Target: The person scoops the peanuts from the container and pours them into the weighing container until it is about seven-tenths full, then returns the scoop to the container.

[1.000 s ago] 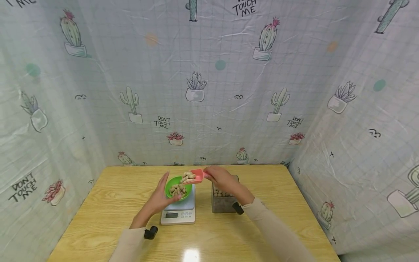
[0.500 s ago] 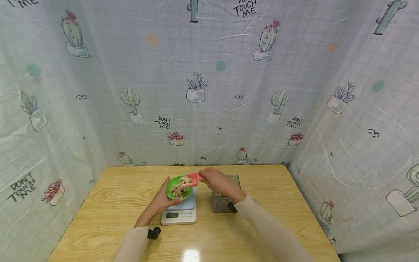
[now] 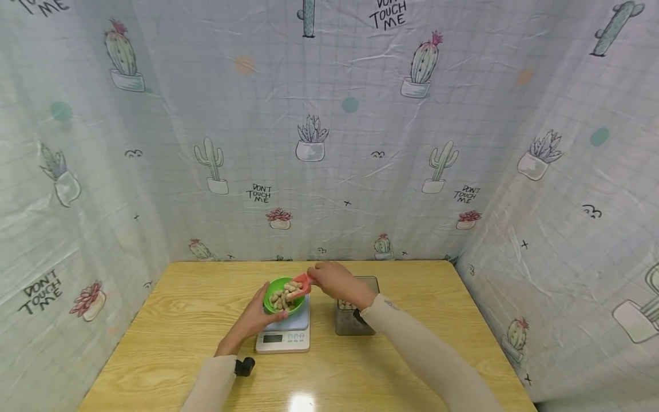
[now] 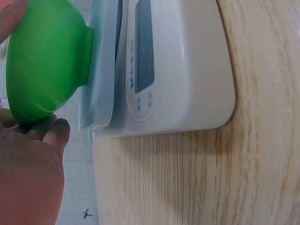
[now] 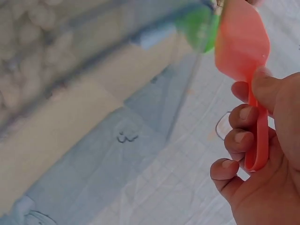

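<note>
A green bowl (image 3: 276,284) with peanuts (image 3: 280,300) in it stands on a white kitchen scale (image 3: 293,341). My left hand (image 3: 253,318) grips the bowl from its left side, thumb at the near edge and fingers round the far side. In the left wrist view the bowl's foot (image 4: 87,54) meets the scale's plate. My right hand (image 3: 336,284) holds a pink scoop (image 3: 304,284) by its handle, fingers curled round it in the right wrist view. The scoop tilts over the bowl's right rim, with peanuts at its mouth.
Right of the scale, under my right forearm, stands a see-through grey container (image 3: 355,327) with more peanuts inside, partly hidden. Everything rests on a wooden table (image 3: 195,297). A cactus-print curtain (image 3: 350,171) hangs behind the table and along both sides.
My right hand has moved left, and the scoop has come further over the bowl and tipped down. Peanuts have slid toward the bowl. My left hand stays on the bowl.
</note>
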`<state>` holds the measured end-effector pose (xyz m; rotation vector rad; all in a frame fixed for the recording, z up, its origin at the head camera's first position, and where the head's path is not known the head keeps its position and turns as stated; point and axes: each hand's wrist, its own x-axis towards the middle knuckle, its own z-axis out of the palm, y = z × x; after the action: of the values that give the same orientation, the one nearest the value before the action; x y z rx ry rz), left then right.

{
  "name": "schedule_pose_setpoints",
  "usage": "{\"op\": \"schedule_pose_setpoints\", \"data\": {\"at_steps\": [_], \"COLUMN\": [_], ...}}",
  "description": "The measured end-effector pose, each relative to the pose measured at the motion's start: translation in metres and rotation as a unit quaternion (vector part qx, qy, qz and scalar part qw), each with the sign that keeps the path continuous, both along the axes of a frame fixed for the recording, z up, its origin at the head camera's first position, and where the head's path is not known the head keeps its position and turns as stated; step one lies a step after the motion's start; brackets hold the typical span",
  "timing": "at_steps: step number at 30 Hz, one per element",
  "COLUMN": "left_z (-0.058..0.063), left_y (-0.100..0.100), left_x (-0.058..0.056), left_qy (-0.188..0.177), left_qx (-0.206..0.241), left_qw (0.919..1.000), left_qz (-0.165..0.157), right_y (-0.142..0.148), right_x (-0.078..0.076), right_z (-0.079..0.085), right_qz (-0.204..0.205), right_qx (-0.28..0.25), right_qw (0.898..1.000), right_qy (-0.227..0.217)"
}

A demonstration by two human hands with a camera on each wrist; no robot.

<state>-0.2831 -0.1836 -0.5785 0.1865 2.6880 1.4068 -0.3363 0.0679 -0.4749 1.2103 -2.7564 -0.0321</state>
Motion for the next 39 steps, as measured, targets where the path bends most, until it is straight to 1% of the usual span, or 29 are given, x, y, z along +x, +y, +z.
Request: {"op": "schedule_pose_setpoints", "data": {"at_steps": [3,9,13,16,20,25,29,33,36,39], "left_z": [0.000,0.000,0.000,0.000,-0.001,0.001,0.009,0.020,0.028,0.036], "left_y": [0.001,0.001,0.000,-0.001,-0.001,-0.003,-0.003,0.000,0.003,0.009], "left_x": [0.002,0.003,0.002,0.000,0.000,0.002,0.004,0.005,0.007,0.008], "left_qy": [-0.005,-0.002,-0.001,0.003,0.017,0.044,0.066,0.072,0.073,0.077], "left_qx": [-0.003,0.000,0.003,-0.002,-0.009,-0.018,-0.013,-0.007,-0.006,0.003], "left_qw": [1.0000,1.0000,1.0000,1.0000,0.9998,0.9988,0.9977,0.9973,0.9973,0.9970], "left_qz": [0.000,-0.001,-0.004,-0.005,-0.004,-0.006,-0.010,-0.012,-0.008,-0.003], "right_y": [-0.005,-0.009,-0.006,0.000,0.011,0.025,0.035,0.042,0.047,0.052], "right_x": [-0.001,-0.003,0.000,-0.001,-0.003,0.001,0.005,0.009,0.012,0.015], "right_z": [0.004,0.017,0.026,0.027,0.021,0.014,0.010,0.008,0.008,0.010], "right_qz": [0.001,-0.007,-0.010,-0.009,-0.006,-0.002,-0.015,-0.044,-0.063,-0.068], "right_qx": [0.021,0.059,0.058,0.038,-0.009,-0.075,-0.110,-0.128,-0.146,-0.172], "right_qw": [1.000,0.998,0.997,0.998,0.999,0.997,0.994,0.990,0.986,0.982], "right_qy": [0.001,0.030,0.045,0.046,0.030,0.000,-0.016,-0.030,-0.041,-0.043]}}
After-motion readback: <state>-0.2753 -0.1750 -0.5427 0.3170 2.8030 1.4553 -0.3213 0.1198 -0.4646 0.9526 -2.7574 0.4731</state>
